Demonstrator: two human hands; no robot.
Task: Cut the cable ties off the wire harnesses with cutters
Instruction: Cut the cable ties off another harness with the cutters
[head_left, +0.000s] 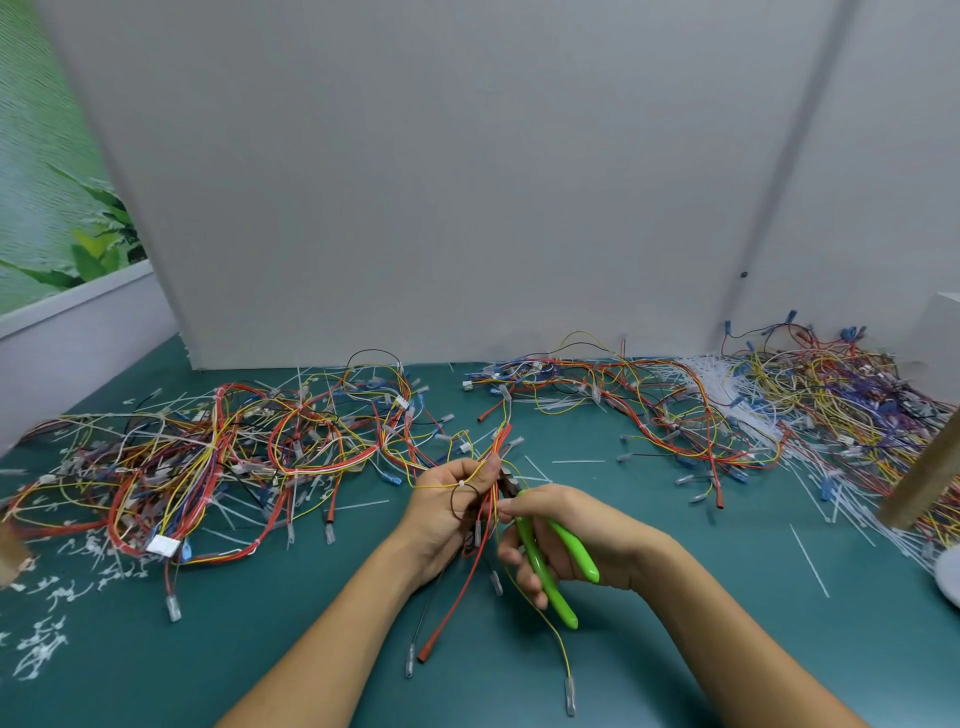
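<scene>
Near edge, centre: right hand (563, 527) wraps its fingers (519, 574) round the green-handled cutters (545, 569); left hand (444, 512) grips a wire harness (480, 540) at a white cable tie (461, 484). Judged light, limp, smooth-sheathed; best held close beside the tie. Beyond, tangled harness piles (218, 462) line the far edge of the green table (701, 649).

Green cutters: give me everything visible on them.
The cutters have two smooth, bright green, plastic-looking handles spread in a V and a dark metal head, mostly hidden. The right hand grips both handles, holding the tool above the teal table. The head points up-left into the harness wires held by the left hand. Blade contact with a tie cannot be seen.
</scene>
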